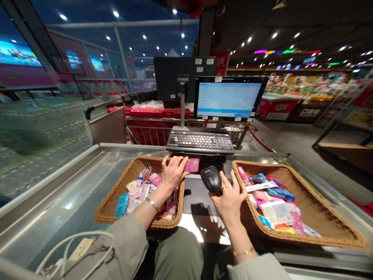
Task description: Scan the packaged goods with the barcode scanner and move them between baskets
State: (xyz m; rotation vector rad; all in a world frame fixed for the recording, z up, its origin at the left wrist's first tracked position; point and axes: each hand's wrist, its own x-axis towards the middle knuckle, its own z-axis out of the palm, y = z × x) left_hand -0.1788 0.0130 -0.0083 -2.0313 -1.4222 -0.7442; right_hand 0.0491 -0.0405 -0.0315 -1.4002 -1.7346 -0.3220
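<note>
The person's legs (179,252) in green pants are closest, at the bottom middle. The left sleeve (116,245) is at the lower left, and the right sleeve (259,268) is at the bottom, right of the middle. Both are pale grey.

The left hand (175,170) is over the edge of the left basket (124,184). Its fingers are bent, and the tips pinch a small pink packet (192,165). The packet is near the middle of the picture, just under the keyboard (201,140). A silver bracelet (153,204) is on that wrist.

The right hand (230,196) holds a black scanner (211,179), a bit right of the middle. Some of its fingers stick up, and there is a ring (223,188) on one. I can't tell how the rest wrap around the scanner, because they are hidden. A gold bracelet (244,252) is on that wrist.

Lots of little bright packs fill part of the left basket. The right basket (314,206) has more packs, mostly on its left side. Both baskets are brown and woven.

A white cord (87,232) loops in the lower left. A lit screen (229,97) stands above the keyboard, and a dark screen (175,77) is beside it. Red crates (157,112) are behind.
</note>
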